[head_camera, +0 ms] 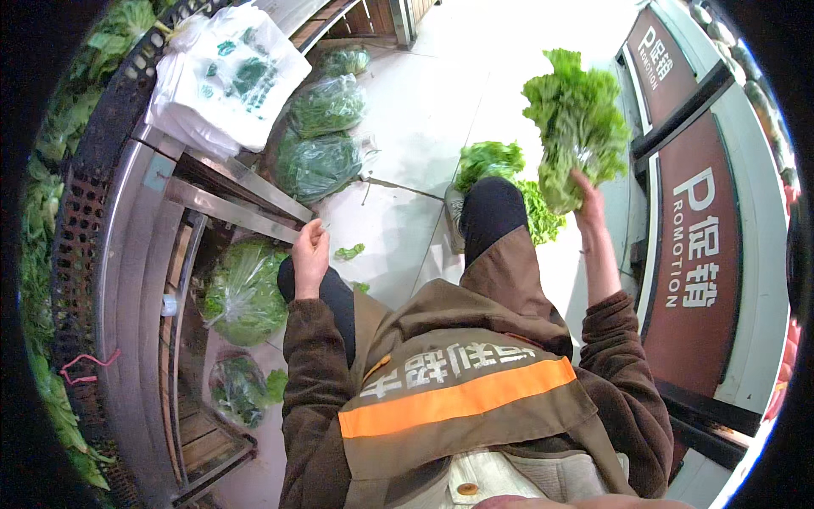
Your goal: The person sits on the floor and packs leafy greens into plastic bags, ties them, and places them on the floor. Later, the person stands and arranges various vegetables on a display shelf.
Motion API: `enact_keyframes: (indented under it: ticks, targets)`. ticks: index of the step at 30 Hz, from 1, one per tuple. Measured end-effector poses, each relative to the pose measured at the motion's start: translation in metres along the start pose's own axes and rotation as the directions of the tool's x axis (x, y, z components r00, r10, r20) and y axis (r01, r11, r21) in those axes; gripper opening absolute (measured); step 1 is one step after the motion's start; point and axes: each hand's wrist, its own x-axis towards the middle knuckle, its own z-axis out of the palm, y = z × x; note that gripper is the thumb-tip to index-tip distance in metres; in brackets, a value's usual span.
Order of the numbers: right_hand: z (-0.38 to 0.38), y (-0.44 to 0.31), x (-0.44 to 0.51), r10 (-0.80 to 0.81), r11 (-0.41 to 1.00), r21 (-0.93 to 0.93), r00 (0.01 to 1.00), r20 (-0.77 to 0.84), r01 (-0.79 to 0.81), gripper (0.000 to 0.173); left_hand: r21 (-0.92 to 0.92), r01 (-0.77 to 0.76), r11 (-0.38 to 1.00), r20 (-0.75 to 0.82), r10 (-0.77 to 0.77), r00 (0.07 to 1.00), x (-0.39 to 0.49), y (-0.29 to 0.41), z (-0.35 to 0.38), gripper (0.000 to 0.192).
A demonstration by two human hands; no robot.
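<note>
My right hand [590,207] grips a leafy green lettuce [575,121] by its base and holds it upright over the floor, near the right-hand display. Below it, more loose lettuce [489,163] lies by my shoe and bent knee. My left hand [311,254] is curled with fingertips together above my other knee, beside a metal shelf leg. Nothing clear shows in its grasp. A small torn leaf [350,252] is on the floor just right of that hand.
Plastic-bagged greens [318,165] sit on the tiles, with another bagged bundle [247,296] beside the metal rack [127,254]. A stack of white plastic bags [229,76] rests on the rack's corner. Brown promotion panels [693,248] line the right side. A pink tie [89,369] hangs left.
</note>
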Motion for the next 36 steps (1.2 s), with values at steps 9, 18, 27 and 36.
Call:
enact_keyframes:
  ticks: [9,18,27,36]
  targets:
    - [0.099,-0.081,0.006,-0.081,0.994,-0.058,0.977,0.198,0.094,0.05,0.185,-0.089,0.979,0.218,0.047,0.975,0.09,0.065,0.017,0.041]
    - [0.245,0.01,0.059,0.431,0.784,0.286,0.814,0.39,-0.551,0.049,0.373,0.037,0.927,0.37,-0.186,0.91,0.162,-0.024,0.061,0.048]
    - [0.26,0.059,0.099,0.651,0.719,0.155,0.734,0.192,-0.678,0.049,0.432,-0.007,0.902,0.325,-0.148,0.934,0.263,-0.167,0.153,0.075]
    - [0.253,0.089,0.128,0.694,0.704,0.105,0.712,0.107,-0.702,0.054,0.496,0.073,0.865,0.206,-0.198,0.958,0.324,-0.254,0.222,0.102]
